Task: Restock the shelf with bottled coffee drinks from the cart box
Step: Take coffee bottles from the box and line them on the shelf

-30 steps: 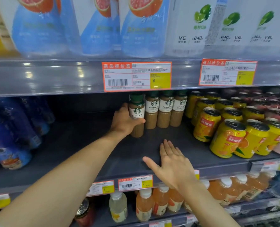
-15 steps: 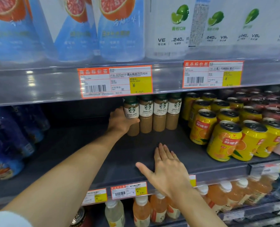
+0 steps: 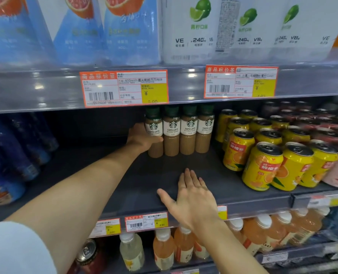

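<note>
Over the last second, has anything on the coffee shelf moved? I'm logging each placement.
Hardly anything. The left hand still grips the leftmost latte bottle, standing against the other three bottles. The right hand still lies flat on the shelf. Only the camera shifted.

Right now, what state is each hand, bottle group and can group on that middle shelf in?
left hand: grips the leftmost coffee bottle, low on its body.
right hand: fingers straight, palm down on the shelf near its front edge.
coffee bottles: four upright in a row, caps on, at the back.
yellow cans: upright, unopened, right of the bottles.
</note>
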Demonstrator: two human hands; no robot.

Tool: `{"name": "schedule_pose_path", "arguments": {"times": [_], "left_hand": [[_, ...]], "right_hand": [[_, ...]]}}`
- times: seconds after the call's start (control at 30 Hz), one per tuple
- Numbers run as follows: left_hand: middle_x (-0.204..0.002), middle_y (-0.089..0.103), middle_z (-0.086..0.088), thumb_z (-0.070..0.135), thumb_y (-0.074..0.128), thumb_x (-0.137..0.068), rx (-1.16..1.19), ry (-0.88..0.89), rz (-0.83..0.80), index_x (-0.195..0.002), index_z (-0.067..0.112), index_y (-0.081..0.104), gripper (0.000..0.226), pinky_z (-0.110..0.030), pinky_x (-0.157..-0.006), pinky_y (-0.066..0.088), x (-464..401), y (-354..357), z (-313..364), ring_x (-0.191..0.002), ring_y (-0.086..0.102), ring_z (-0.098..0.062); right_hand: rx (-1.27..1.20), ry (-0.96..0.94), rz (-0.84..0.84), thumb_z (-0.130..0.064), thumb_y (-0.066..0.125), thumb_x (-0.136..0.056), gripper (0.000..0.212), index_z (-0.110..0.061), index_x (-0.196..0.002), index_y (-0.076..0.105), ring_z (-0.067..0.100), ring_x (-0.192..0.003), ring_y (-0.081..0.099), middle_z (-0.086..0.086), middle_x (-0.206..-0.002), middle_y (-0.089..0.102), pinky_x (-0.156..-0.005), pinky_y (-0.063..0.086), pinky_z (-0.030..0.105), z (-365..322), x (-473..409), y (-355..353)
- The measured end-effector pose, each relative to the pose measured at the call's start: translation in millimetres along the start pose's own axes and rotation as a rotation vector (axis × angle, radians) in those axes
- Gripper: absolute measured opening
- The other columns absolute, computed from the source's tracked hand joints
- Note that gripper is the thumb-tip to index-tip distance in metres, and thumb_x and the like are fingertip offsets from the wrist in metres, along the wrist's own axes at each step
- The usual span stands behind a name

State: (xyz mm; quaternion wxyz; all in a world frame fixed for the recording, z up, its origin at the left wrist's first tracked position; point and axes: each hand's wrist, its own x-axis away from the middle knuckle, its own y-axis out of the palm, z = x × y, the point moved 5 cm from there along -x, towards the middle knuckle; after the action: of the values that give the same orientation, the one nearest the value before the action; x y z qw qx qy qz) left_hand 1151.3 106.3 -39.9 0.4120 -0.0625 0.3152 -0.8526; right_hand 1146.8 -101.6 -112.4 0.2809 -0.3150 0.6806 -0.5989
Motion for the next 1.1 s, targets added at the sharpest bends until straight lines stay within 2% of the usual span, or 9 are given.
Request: {"name": "schedule_pose_path", "arguments": {"times": [0.13, 0.3, 0.47, 0.57, 0.67, 0.73, 0.83, 0.93, 1.1], "left_hand": [[-0.124, 0.065, -0.009, 0.02, 0.085, -0.071, 0.0, -0.034, -0.018, -0.12, 0.012, 0.065, 0.054, -0.026, -0.089, 0.047, 6, 1, 0, -0.114, 0.061, -0.022], [-0.133, 0.059, 0.0, 0.051, 0.076, -0.074, -0.05, -0.101, -0.068, -0.132, 0.022, 0.056, 0.069, -0.027, -0.097, 0.043, 28, 14, -14, -0.122, 0.055, -0.02], [-0.156, 0.03, -0.005, 0.065, 0.047, -0.089, -0.322, -0.186, -0.201, -0.152, 0.015, 0.023, 0.083, -0.031, -0.106, 0.033, 71, 14, -20, -0.139, 0.034, -0.025], [-0.16, 0.019, -0.009, 0.058, 0.033, -0.097, -0.674, -0.083, -0.241, -0.152, 0.011, 0.018, 0.074, -0.035, -0.112, 0.027, 105, 7, -15, -0.143, 0.025, -0.026], [-0.158, 0.021, -0.012, 0.053, 0.03, -0.1, -0.911, 0.111, -0.233, -0.15, 0.007, 0.024, 0.069, -0.041, -0.117, 0.022, 136, 2, -13, -0.145, 0.023, -0.026], [-0.158, 0.022, -0.013, 0.051, 0.028, -0.1, -0.985, 0.182, -0.212, -0.15, 0.006, 0.024, 0.067, -0.042, -0.117, 0.02, 157, -1, -15, -0.146, 0.021, -0.025], [-0.16, 0.015, -0.011, 0.049, 0.022, -0.102, -1.017, 0.163, -0.242, -0.152, 0.005, 0.016, 0.066, -0.041, -0.118, 0.014, 191, -6, -20, -0.148, 0.012, -0.023], [-0.162, 0.009, -0.01, 0.047, 0.02, -0.102, -1.077, 0.158, -0.277, -0.153, 0.006, 0.011, 0.065, -0.042, -0.12, 0.01, 230, -10, -27, -0.149, 0.008, -0.023], [-0.154, 0.03, -0.016, 0.052, 0.01, -0.094, -1.145, 0.318, -0.179, -0.146, 0.003, 0.031, 0.074, -0.043, -0.113, 0.024, 306, 3, -26, -0.143, 0.027, -0.027]], "right_hand": [[0.006, 0.002, -0.002, -0.077, 0.007, -0.087, 0.099, -0.005, -0.155, 0.013, 0.023, -0.151, 0.004, 0.013, -0.163, 0.006, -0.122, 0.007, 0.038, 1, -2, 3], [-0.001, 0.005, -0.006, -0.074, 0.011, -0.09, 0.095, -0.003, -0.154, 0.012, 0.024, -0.151, 0.004, 0.015, -0.163, 0.007, -0.122, 0.007, 0.04, 1, -4, 5], [-0.015, -0.003, -0.051, -0.072, 0.012, -0.092, 0.094, -0.002, -0.154, 0.01, 0.026, -0.151, 0.002, 0.016, -0.163, 0.005, -0.122, 0.004, 0.041, 0, -7, 8], [-0.012, -0.001, -0.063, -0.07, 0.012, -0.093, 0.092, -0.001, -0.154, 0.01, 0.028, -0.15, 0.004, 0.017, -0.162, 0.006, -0.122, 0.006, 0.042, 0, -5, 6], [0.005, -0.016, -0.007, -0.063, 0.012, -0.097, 0.084, 0.0, -0.153, 0.02, 0.028, -0.149, 0.012, 0.018, -0.161, 0.016, -0.121, 0.008, 0.043, -6, 6, 3], [0.027, -0.041, 0.032, -0.059, 0.01, -0.099, 0.079, -0.002, -0.152, 0.022, 0.026, -0.149, 0.011, 0.016, -0.161, 0.018, -0.121, 0.003, 0.045, -13, 19, 2], [0.007, -0.116, 0.077, -0.057, 0.009, -0.1, 0.076, -0.004, -0.155, 0.012, 0.023, -0.151, -0.002, 0.013, -0.163, 0.005, -0.121, -0.004, 0.045, -23, 48, 4], [-0.067, -0.171, 0.124, -0.059, 0.012, -0.099, 0.079, -0.004, -0.155, 0.008, 0.022, -0.151, -0.007, 0.012, -0.163, -0.001, -0.122, -0.004, 0.042, -27, 87, 5], [-0.134, -0.205, 0.092, -0.059, 0.018, -0.1, 0.079, -0.003, -0.155, 0.012, 0.022, -0.151, -0.003, 0.013, -0.163, 0.004, -0.122, 0.0, 0.04, -15, 162, 24]]}}
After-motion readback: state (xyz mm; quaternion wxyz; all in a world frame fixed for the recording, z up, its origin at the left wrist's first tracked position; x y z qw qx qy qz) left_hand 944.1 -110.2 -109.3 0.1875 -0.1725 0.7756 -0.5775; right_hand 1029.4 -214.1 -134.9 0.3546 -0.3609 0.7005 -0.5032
